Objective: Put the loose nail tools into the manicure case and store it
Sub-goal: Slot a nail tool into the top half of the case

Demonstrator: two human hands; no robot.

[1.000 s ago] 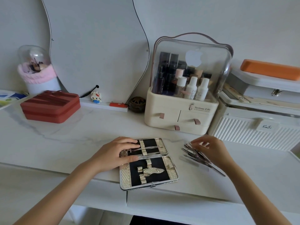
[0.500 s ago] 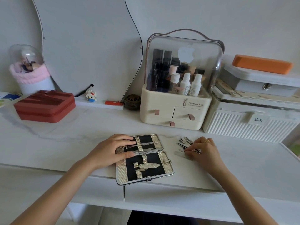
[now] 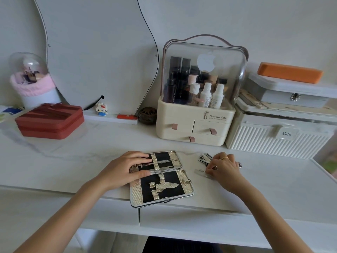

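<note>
1. The open manicure case (image 3: pixel 161 179), black lined with silver textured trim, lies flat on the white marble surface (image 3: pixel 73 154).
2. My left hand (image 3: pixel 124 170) rests on its upper half, fingers straight.
3. Just right of the case, my right hand (image 3: pixel 225 169) has its grip curled on the loose metal nail tools (image 3: pixel 205 158).

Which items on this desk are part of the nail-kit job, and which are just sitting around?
In the job:
manicure case, lying open
loose nail tools
left hand, resting on the case
right hand, on the tools

Just lying about:
red zip case
cosmetics organizer
white ribbed box
brush holder
</note>
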